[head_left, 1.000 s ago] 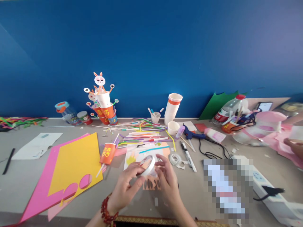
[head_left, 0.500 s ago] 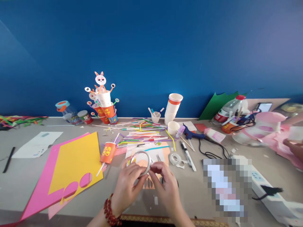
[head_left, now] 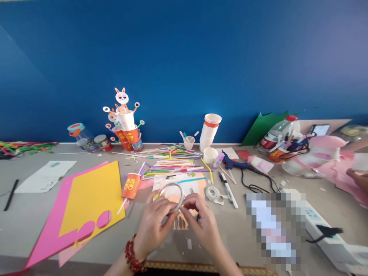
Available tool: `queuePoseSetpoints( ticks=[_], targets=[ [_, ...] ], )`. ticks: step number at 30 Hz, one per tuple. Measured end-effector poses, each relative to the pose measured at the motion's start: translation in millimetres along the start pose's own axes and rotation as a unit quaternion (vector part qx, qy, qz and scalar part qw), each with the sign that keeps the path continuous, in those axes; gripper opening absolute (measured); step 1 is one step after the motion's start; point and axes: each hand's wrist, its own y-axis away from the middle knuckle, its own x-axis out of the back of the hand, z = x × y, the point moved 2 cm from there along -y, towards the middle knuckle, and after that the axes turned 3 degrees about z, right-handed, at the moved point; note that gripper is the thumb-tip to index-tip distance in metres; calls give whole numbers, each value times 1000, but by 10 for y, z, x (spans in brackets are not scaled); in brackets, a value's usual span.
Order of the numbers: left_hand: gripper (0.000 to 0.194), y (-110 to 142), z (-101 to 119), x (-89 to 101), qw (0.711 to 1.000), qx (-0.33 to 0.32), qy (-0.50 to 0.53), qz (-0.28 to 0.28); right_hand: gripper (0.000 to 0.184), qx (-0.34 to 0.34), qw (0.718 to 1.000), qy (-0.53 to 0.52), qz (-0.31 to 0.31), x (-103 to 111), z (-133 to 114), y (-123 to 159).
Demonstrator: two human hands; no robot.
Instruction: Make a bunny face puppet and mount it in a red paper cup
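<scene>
A thin white tape roll (head_left: 171,194) stands on edge above the table, its hole facing me. My left hand (head_left: 153,226), with a red bead bracelet at the wrist, grips the roll from the lower left. My right hand (head_left: 199,222) pinches the roll's right rim with closed fingertips. Under the hands lies a pale paper sheet (head_left: 184,186) with coloured drawings and an orange cut-out piece (head_left: 181,223). An orange paper cup (head_left: 131,186) on a straw lies to the left of the roll.
Yellow card (head_left: 89,199) on pink card lies at left. Several coloured straws (head_left: 172,163), a cup stack (head_left: 209,132), a blue glue gun (head_left: 232,164), a marker (head_left: 228,189) and a second tape roll (head_left: 213,193) lie behind. Another person's hand (head_left: 358,179) is at far right. A power strip (head_left: 330,237) sits right.
The tape roll has turned from tilted flat to standing with its hole toward me and shifted slightly left. My right hand moved from over the roll to pinching its right rim.
</scene>
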Motion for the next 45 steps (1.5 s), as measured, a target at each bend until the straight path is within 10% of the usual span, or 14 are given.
queuePoseSetpoints(
  ticks=[28,40,45],
  targets=[
    [23,-12,26,24,997,-10,27,66,13,85,994,-53,36,-63,-96,-1],
    [20,302,-276,7,959,160,95,215,25,182,980,-32,75,4,-139,75],
    [20,480,-267,101,997,39,-20,70,10,72,989,-83,98,207,9,16]
  ],
)
